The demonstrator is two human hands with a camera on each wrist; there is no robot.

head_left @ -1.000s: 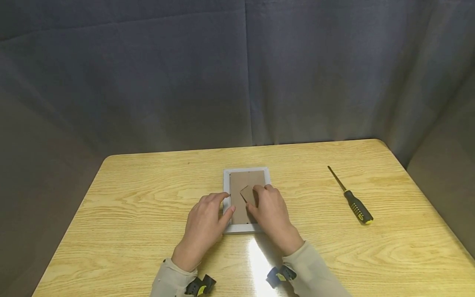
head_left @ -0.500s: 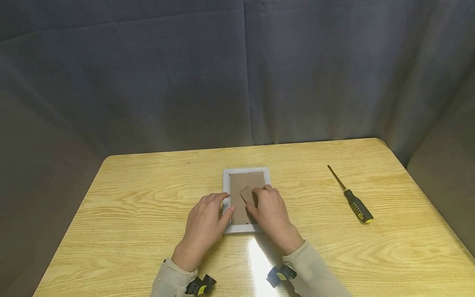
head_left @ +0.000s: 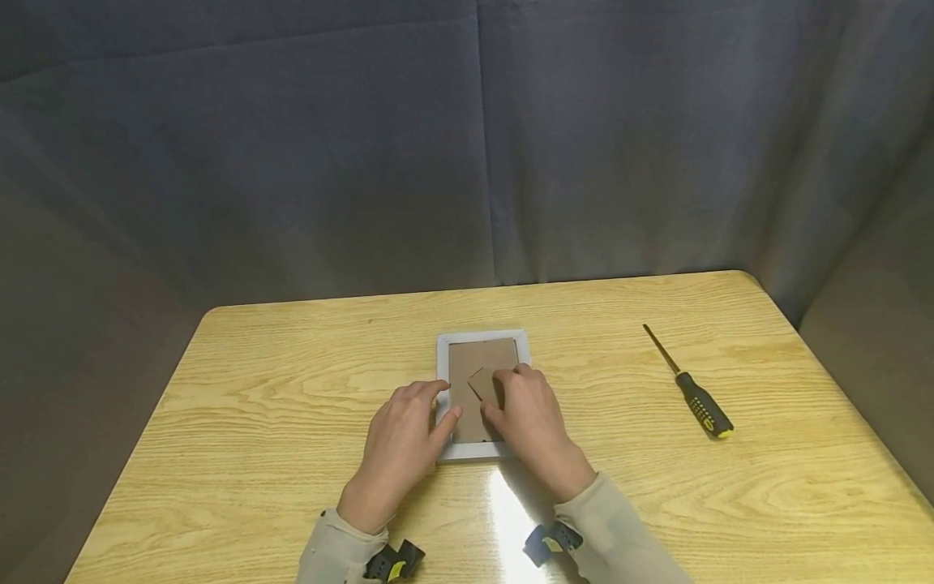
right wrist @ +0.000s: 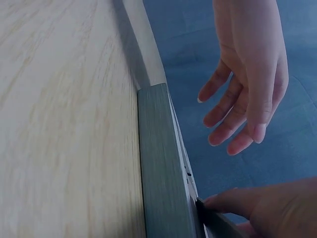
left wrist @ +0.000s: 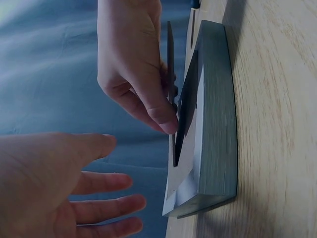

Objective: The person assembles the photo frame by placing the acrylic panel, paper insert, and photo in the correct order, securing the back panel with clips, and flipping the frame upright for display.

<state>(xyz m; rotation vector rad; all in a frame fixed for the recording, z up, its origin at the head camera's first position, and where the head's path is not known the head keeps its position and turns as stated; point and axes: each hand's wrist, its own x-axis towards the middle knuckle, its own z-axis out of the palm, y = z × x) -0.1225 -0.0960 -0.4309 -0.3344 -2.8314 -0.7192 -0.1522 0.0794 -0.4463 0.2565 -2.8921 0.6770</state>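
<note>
A picture frame with a pale rim [head_left: 481,451] lies on the table, its brown backing board [head_left: 467,422] facing up. On that board a thin easel flap [left wrist: 171,54] is tilted up. My right hand [head_left: 536,426] pinches this flap between thumb and fingers, as the left wrist view shows, with part of the flap covered by the hand. Close over the frame's left side hovers my left hand [head_left: 404,430], its fingers relaxed and spread, holding nothing. In the right wrist view the left hand [right wrist: 250,84] stands apart from the rim.
A screwdriver [head_left: 704,410] with a black and yellow handle lies on the wooden table [head_left: 292,365] to the right of the frame. Dark curtains [head_left: 350,162] hang behind the table and along its sides.
The backing board and its flap have shifted slightly left within the frame; a dark gap now shows along the board's right edge. Both hands keep nearly the same places.
</note>
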